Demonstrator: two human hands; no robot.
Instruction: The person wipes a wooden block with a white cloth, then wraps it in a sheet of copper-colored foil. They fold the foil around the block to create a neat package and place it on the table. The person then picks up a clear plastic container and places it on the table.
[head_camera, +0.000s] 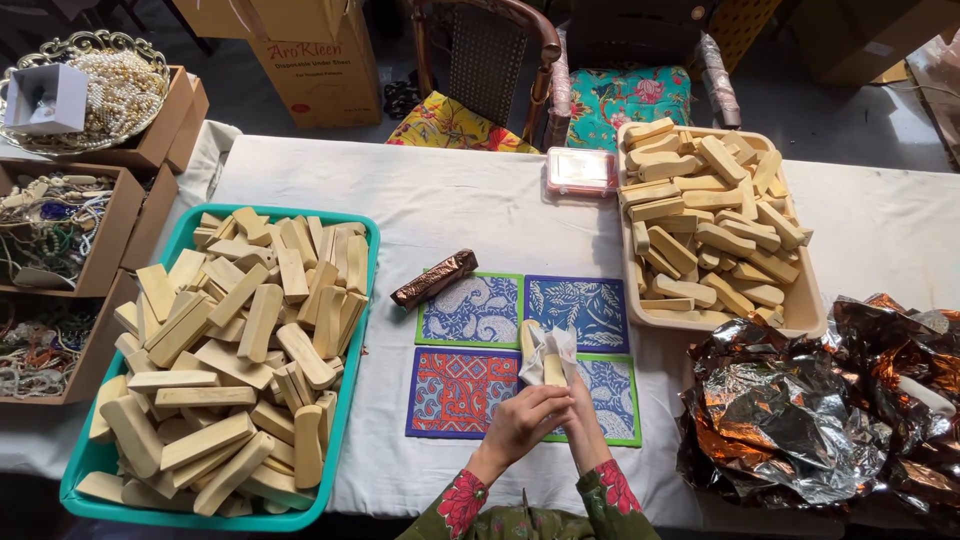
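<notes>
Both my hands meet low in the middle of the white table, over four patterned mats (470, 312). My left hand (523, 420) and my right hand (583, 425) together hold a pale yellow bar (551, 368) partly wrapped in a white cloth or paper (548, 345). A bar wrapped in shiny copper foil (433, 278) lies to the upper left of the mats, apart from my hands.
A teal tray (357, 340) heaped with pale bars sits at the left. A beige tray (806, 305) of the same bars stands at the right, with a small pink box (581, 171) beside it. Crumpled foil sheets (800, 410) lie at the lower right. Cardboard boxes of beads (60, 230) line the left edge. Chairs stand behind.
</notes>
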